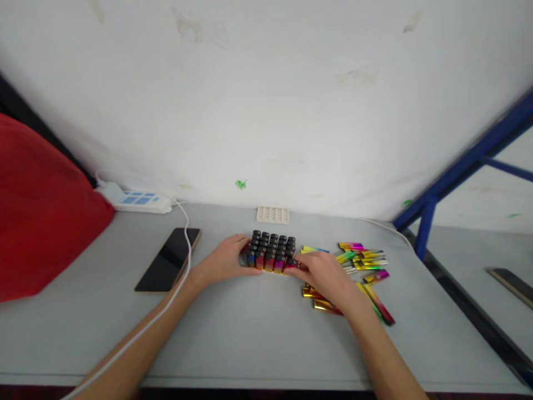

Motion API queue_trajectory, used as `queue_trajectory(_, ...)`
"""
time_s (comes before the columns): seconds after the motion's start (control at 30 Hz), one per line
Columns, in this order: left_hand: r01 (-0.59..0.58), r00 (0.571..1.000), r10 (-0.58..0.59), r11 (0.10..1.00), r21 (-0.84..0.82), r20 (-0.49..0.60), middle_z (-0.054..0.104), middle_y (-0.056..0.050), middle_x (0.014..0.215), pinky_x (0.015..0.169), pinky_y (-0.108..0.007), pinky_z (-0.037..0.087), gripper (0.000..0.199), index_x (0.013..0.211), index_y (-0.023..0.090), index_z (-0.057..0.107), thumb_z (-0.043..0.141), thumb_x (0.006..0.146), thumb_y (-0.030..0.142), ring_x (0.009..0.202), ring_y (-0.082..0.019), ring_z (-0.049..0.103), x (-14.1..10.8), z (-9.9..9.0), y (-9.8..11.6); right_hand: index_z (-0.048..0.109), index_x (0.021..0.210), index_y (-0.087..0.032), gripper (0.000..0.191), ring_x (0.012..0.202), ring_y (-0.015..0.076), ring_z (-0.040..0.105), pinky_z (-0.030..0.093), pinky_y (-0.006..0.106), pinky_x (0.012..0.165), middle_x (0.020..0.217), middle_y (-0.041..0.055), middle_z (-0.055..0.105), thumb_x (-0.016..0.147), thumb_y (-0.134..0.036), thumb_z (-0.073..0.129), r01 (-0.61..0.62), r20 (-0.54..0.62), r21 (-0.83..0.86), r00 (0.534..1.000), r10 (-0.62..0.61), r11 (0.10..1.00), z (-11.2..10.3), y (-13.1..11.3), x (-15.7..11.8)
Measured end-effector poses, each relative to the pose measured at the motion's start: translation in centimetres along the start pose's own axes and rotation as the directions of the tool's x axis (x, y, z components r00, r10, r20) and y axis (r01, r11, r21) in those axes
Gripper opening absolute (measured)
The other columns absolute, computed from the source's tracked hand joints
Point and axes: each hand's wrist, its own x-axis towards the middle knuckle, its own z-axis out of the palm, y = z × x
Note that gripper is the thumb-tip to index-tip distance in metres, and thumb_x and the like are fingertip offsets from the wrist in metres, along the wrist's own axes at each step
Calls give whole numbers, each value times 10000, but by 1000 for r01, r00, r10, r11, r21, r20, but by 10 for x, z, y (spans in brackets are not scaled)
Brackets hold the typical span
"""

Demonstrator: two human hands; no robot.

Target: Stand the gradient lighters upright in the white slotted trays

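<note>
Several lighters (270, 253) with black tops and shiny coloured bodies stand upright in tight rows at the middle of the table, in what seems to be a pale tray mostly hidden under them. My left hand (227, 258) grips the left end of this block, its thumb along the front and its fingers behind the side. At the front right corner, my right hand (318, 272) pinches a pink-and-gold lighter (290, 265) between thumb and fingers. Loose shiny lighters (366, 261) lie scattered flat around and beyond my right hand, some partly covered by it.
A beige grid tray (272, 215) lies by the wall. To the left are a dark phone-like slab (169, 261), a white power strip (144, 201) and a red bag (45, 216). A white cable (183, 266) crosses over my left forearm. A blue metal frame (427, 222) stands at right.
</note>
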Motion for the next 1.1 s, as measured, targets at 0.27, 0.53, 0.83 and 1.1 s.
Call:
queue_trajectory(0.27,-28,1000,28,998,49,3,805,-144,1251,1081,-470,591,627,1133,208,763,908,772,700,1220,-400,740,1,3,-5,852,1053,-213,346,877,258,803,604,359,836,1005,92,870,1109,-473,630,-81,-299,201,944,140,976,-34,81,-17)
queue_trajectory(0.53,-53,998,55,995,79,-28,796,-149,1205,1080,-492,595,626,1098,211,756,872,789,743,1170,-396,743,1,5,-7,871,1210,-226,257,1154,332,811,617,477,1064,1247,129,861,1044,-365,733,-91,-105,146,989,107,985,-17,115,-10)
queue_trajectory(0.83,7,997,-1,997,75,-82,803,-133,1164,1032,-477,605,566,1058,219,767,879,779,699,1127,-382,749,7,-3,-23,801,1331,-187,286,1281,290,735,544,464,1181,1347,156,798,1089,-212,652,108,-194,59,976,-95,992,1,89,67)
queue_trajectory(1.1,27,993,-13,994,109,-121,788,-128,1124,986,-456,602,565,1056,204,783,875,797,698,1068,-353,741,5,-8,-42,770,1267,-166,262,1251,275,688,514,421,1143,1315,161,739,1010,-118,756,64,-123,-59,990,-71,996,27,54,148)
